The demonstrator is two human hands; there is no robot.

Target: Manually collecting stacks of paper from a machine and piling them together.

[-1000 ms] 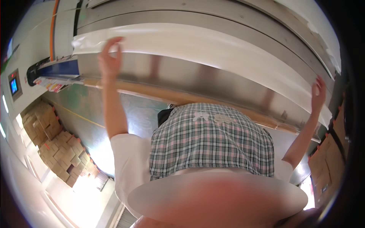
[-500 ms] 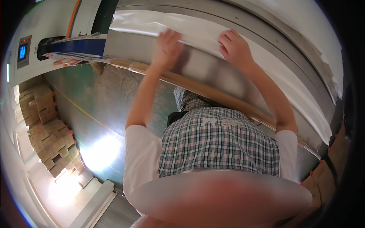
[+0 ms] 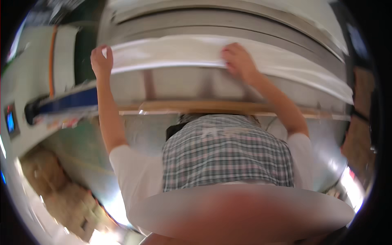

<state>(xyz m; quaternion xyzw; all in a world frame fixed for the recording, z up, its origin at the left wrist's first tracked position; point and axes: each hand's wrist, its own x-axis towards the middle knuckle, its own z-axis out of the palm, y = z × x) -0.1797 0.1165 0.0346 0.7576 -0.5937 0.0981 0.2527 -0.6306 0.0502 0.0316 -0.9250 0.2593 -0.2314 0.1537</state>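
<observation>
A long white plastic sheet (image 3: pixel 175 51) lies in a band across the grey metal table (image 3: pixel 175 83), its surface creased and glossy. At the sheet's left end is my left hand (image 3: pixel 101 63), its thumb and fingers pinched on the corner, with a bit of white showing between them. My right hand (image 3: pixel 240 64) rests over the sheet right of the middle, close to its near edge. The right fingers are curled in and blurred; anything inside them is hidden.
A wooden strip (image 3: pixel 204 107) runs along the table's near edge, in front of my plaid apron (image 3: pixel 228 151). To the left are a blue panel (image 3: pixel 75 102) and a machine with a small lit screen (image 3: pixel 11 121). Brown stacked cardboard (image 3: pixel 71 204) stands on the floor at lower left.
My left hand has gone far to the left, from the sheet's near edge to its left end. My right hand stays curled over the sheet. The whole view has turned and blurred.
</observation>
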